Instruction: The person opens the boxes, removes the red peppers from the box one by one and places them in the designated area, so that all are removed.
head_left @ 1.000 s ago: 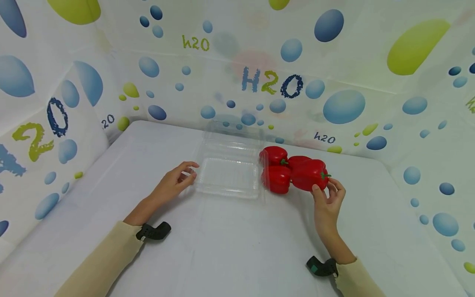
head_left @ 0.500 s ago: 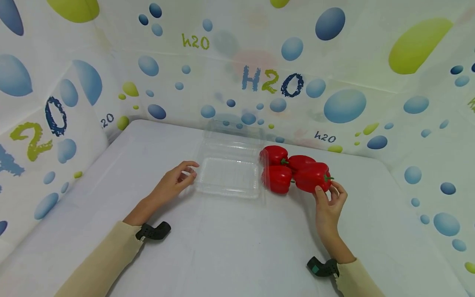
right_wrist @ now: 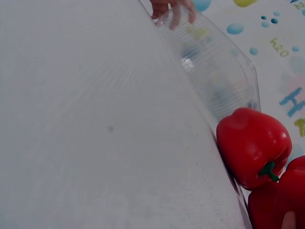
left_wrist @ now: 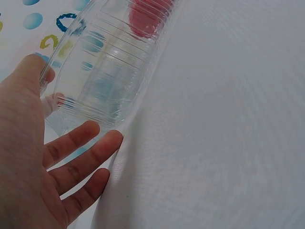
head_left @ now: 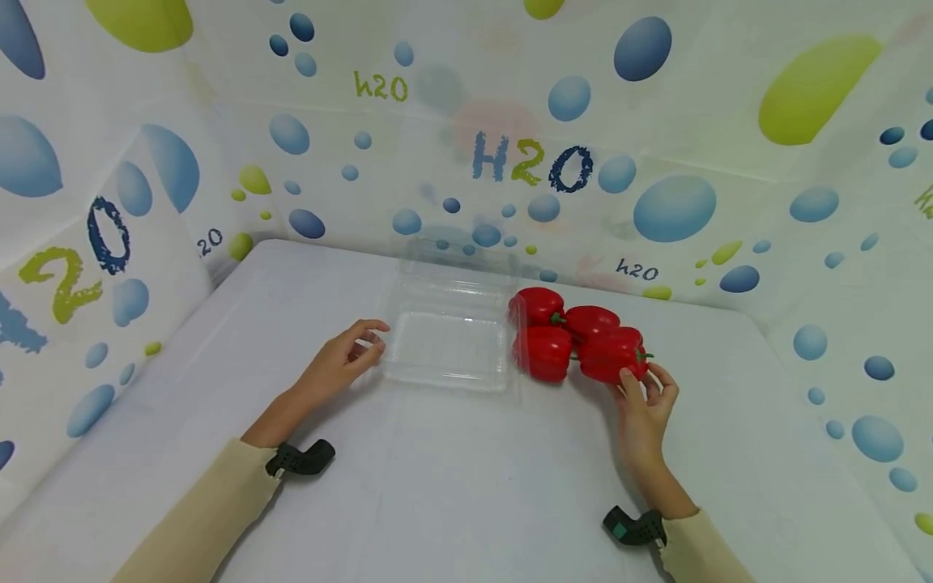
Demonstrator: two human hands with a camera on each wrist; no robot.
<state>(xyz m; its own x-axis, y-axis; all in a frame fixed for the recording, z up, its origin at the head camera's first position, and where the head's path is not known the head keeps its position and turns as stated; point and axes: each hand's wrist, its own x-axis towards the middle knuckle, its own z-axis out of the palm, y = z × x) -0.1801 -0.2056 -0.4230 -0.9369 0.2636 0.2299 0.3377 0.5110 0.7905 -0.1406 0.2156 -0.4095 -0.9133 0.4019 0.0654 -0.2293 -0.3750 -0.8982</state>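
Note:
A clear plastic clamshell container (head_left: 448,380) lies with its lid raised at the back, ribbed walls visible in the left wrist view. My left hand (head_left: 342,356) holds its left edge; the left wrist view puts the thumb at the rim and the other fingers loosely bent, just below. My right hand (head_left: 649,409) grips the front right red bell pepper (head_left: 611,354) near its green stem, thumb on the near side. Beside it are another front bell pepper (head_left: 545,355) and two behind, a left one (head_left: 538,306) and a right one (head_left: 592,321).
A white cloth-covered table (head_left: 437,486) runs under everything. Close behind it hangs a backdrop (head_left: 466,97) printed with blue and green drops. The left peppers stand right against the container's right side.
My right hand has drawn the front right bell pepper slightly down toward me, uncovering more of the pepper behind it. My left hand and the container stay in place.

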